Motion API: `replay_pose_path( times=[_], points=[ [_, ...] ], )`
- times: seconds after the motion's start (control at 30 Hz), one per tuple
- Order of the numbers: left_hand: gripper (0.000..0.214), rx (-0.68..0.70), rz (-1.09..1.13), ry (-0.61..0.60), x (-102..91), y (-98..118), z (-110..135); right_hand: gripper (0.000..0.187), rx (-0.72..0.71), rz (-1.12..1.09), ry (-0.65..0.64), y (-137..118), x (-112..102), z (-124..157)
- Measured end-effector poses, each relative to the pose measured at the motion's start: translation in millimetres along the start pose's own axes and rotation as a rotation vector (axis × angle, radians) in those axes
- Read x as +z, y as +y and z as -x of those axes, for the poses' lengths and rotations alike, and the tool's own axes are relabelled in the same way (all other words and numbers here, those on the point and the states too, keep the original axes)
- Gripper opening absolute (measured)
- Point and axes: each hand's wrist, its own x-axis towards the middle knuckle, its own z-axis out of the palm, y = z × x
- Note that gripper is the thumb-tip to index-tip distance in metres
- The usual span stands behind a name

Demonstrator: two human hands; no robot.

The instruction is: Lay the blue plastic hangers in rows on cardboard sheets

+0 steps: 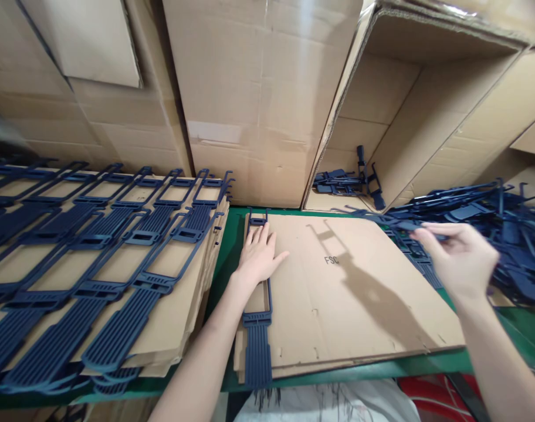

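My left hand (259,255) lies with fingers stretched over a dark blue plastic part (258,354) at the left edge of a cardboard sheet (311,305). This part has an open frame, a ribbed flat end towards me and small hooks at the far end. Pinched in my right hand (459,258) is another blue plastic part (403,224), held above the sheet's right side, its shadow falling across the cardboard. Part of it is hard to tell from the pile behind.
On the left, rows of blue parts (122,328) lie on stacked cardboard (197,281). A heap of blue parts (514,234) is at right. An open carton (408,105) with several parts inside stands behind, beside closed boxes (258,105). The table (346,375) is green.
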Motion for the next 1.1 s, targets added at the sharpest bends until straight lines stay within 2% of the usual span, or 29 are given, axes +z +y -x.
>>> replay_pose_path(
  times=[0.07, 0.23, 0.4, 0.47, 0.53, 0.67, 0.8, 1.1],
  points=[
    [0.069, 0.001, 0.001, -0.005, -1.6, 1, 1, 0.021, -0.056, -0.117, -0.157, -19, 13, 14],
    [0.068, 0.003, 0.002, -0.006, -3.5, 2, 3, 0.016, -0.251, -0.07, -0.556, -60, 40, 47],
    [0.068, 0.005, -0.002, 0.024, -2.4, 2, 3, 0.016, -0.306, -0.116, -0.917, -82, 52, 74],
    [0.068, 0.015, -0.012, 0.029, -1.2, 2, 2, 0.013, -0.322, -0.121, -0.998, -88, 53, 80],
    [0.069, 0.023, -0.022, 0.028, -0.1, 1, 2, 0.012, -0.355, -0.128, -1.023, -94, 54, 84],
    [0.069, 0.017, -0.036, 0.015, 1.4, 2, 1, 0.014, -0.428, -0.17, -0.988, -100, 58, 88],
    [0.069, 0.015, -0.03, 0.016, 1.6, 2, 1, 0.015, -0.417, -0.164, -0.976, -103, 66, 90],
    [0.071, 0.018, -0.024, 0.013, 1.5, 2, 1, 0.013, -0.468, -0.12, -0.917, -99, 102, 73]
  ],
)
